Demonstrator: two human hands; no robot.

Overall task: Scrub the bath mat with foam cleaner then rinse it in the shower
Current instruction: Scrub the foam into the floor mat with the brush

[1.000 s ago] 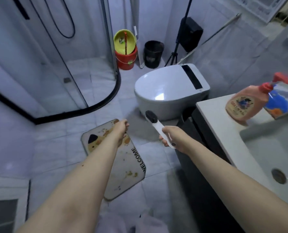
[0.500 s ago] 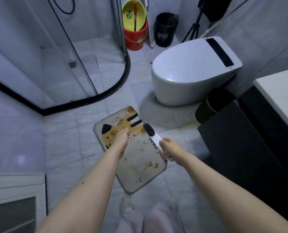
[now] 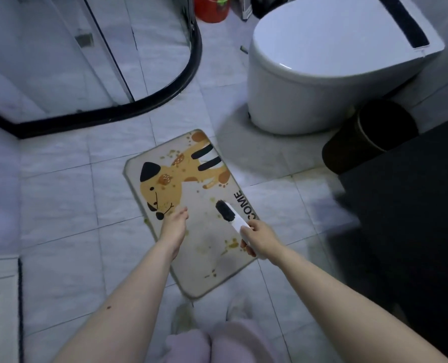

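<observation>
I see the bath mat (image 3: 191, 213) lying flat on the pale tiled floor (image 3: 60, 195), skewed so its long side runs from about 11 o'clock to 5 o'clock. It carries a yellow cartoon dog with a black ear, two black stripes, lettering along its 3 o'clock edge, and brownish-yellow stains scattered across the cream surface. No foam shows on it that I can make out.

My right hand (image 3: 259, 238) is wrapped round the white handle of a scrub brush (image 3: 230, 214), holding it firmly; the black bristle head points toward 11 o'clock over the mat's 3 o'clock side. I cannot tell whether the bristles touch the fabric. My left hand (image 3: 174, 224) reaches out above the middle of the mat, just beside the dog's muzzle, fingers loosely extended and holding nothing; contact with the mat is unclear.

At 12 to 2 o'clock from the mat stands a white toilet (image 3: 322, 69) with its lid down. A dark round waste bin (image 3: 369, 137) leans at 3 o'clock, against a black cabinet (image 3: 413, 218). At 10 to 11 o'clock the curved black threshold of the glass shower enclosure (image 3: 149, 106) sweeps across the floor. A red bucket (image 3: 212, 9) sits at 12 o'clock, at the top edge. Light trouser knees (image 3: 217, 344) show at 6 o'clock.
</observation>
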